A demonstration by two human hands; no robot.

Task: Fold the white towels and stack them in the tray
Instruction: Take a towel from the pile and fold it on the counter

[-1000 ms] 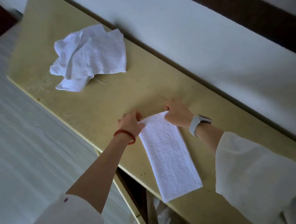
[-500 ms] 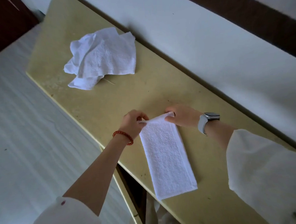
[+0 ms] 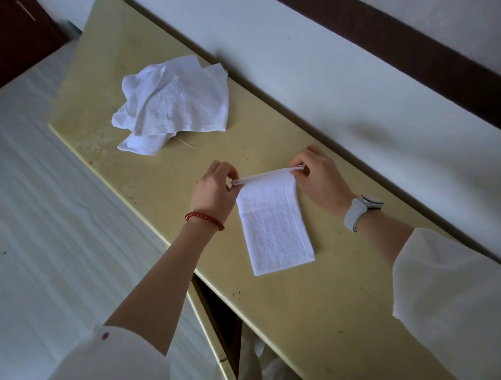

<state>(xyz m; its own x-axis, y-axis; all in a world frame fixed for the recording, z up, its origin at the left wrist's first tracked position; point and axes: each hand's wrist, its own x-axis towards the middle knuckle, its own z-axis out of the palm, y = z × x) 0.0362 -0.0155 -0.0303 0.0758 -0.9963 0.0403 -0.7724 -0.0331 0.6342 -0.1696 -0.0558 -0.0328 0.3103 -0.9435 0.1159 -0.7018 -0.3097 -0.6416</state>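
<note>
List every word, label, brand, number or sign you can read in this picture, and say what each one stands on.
None: no readable text shows in this view.
The watch on the right wrist shows only its band and the edge of its case, no digits.
The folded towel, the crumpled towels and the table bear no label or print.

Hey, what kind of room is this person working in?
Probably a plain indoor room, perhaps a laundry or housekeeping area: a worn yellow table against a white wall, a pile of white towels, and a pale floor.
</note>
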